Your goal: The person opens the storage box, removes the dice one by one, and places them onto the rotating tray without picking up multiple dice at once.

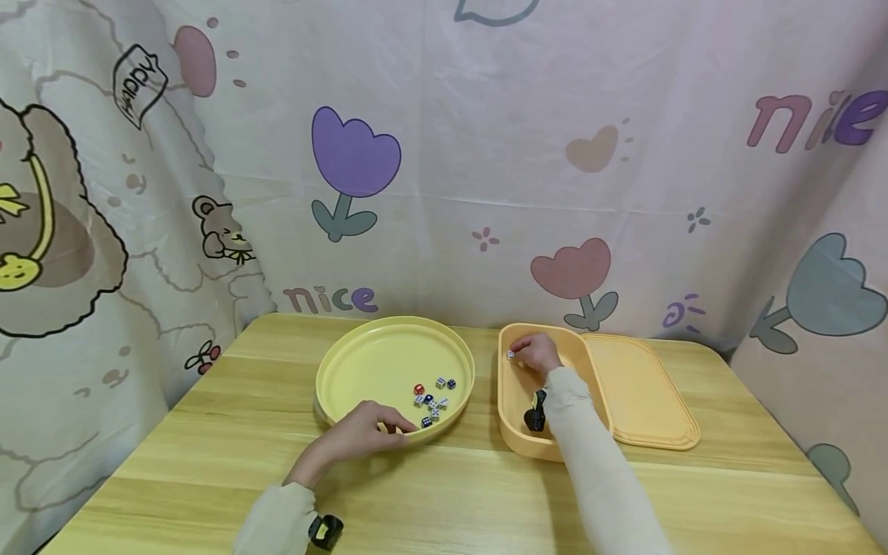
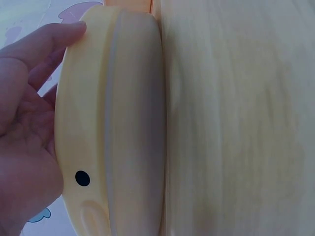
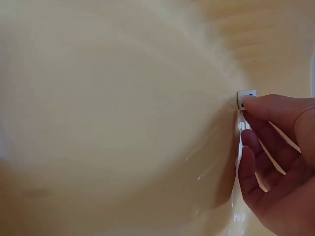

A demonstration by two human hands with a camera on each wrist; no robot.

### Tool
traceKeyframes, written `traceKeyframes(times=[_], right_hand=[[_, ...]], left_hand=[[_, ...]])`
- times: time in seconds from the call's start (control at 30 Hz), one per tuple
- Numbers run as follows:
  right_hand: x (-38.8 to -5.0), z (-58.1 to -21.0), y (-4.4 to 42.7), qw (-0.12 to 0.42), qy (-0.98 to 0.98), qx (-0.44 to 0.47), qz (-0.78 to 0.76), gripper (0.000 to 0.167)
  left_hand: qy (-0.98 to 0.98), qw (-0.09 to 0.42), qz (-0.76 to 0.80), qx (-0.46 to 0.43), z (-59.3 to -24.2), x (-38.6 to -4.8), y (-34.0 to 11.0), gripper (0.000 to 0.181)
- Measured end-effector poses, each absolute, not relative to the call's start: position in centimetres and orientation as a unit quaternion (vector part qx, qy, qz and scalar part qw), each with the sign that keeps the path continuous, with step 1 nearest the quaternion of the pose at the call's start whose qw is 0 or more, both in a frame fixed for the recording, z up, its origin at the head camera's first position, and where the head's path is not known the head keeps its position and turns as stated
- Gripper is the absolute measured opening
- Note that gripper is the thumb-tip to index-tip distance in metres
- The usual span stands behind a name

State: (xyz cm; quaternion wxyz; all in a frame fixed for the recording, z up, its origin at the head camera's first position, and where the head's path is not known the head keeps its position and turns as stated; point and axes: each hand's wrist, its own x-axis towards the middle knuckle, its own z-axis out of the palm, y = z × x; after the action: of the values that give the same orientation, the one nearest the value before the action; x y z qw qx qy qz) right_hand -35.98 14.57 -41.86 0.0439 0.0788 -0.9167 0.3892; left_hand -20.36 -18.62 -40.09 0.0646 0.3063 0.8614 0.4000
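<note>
A white die (image 3: pixel 246 100) with dark pips is pinched between the thumb and fingers of my right hand (image 1: pixel 539 353). That hand is inside the orange rectangular box (image 1: pixel 509 416), near its far left corner. My left hand (image 1: pixel 368 428) grips the near rim of a round yellow tray (image 1: pixel 375 370); in the left wrist view the thumb lies on the outer wall and the other fingers are partly hidden behind the rim. Several dice lie grouped at the tray's right side, among them a red die (image 1: pixel 419 389), dark blue dice (image 1: pixel 452 384) and white dice (image 1: pixel 435 415).
A flat orange lid (image 1: pixel 648 393) lies against the right side of the box. Tray, box and lid stand on a wooden table (image 1: pixel 444 501). A printed curtain (image 1: pixel 444 193) hangs behind the table's far edge and at the sides.
</note>
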Motion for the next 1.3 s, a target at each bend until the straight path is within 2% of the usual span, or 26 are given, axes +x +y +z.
traceKeyframes(times=[0.33, 0.57, 0.87, 1.1, 1.3], right_hand=[[-35.9, -41.5, 13.8, 0.064, -0.940, 0.111, 0.316, 0.003], [-36.2, -41.5, 14.3, 0.040, -0.940, 0.115, 0.318, 0.004], [-35.7, -39.8, 15.0, 0.032, -0.920, 0.135, 0.368, 0.007], [-34.5, -37.8, 15.7, 0.043, -0.882, 0.079, 0.464, 0.014], [-32.5, -35.6, 15.4, 0.064, -0.873, 0.076, 0.478, 0.017]], left_hand=[[0.857, 0.057, 0.403, 0.316, -40.1, -20.4, -18.6, 0.018], [0.858, 0.059, 0.403, 0.314, -40.2, -20.3, -18.6, 0.018], [0.863, 0.061, 0.399, 0.305, -40.2, -20.4, -18.6, 0.017], [0.864, 0.061, 0.398, 0.302, -40.1, -20.4, -18.6, 0.017], [0.864, 0.064, 0.397, 0.304, -40.2, -20.5, -18.6, 0.017]])
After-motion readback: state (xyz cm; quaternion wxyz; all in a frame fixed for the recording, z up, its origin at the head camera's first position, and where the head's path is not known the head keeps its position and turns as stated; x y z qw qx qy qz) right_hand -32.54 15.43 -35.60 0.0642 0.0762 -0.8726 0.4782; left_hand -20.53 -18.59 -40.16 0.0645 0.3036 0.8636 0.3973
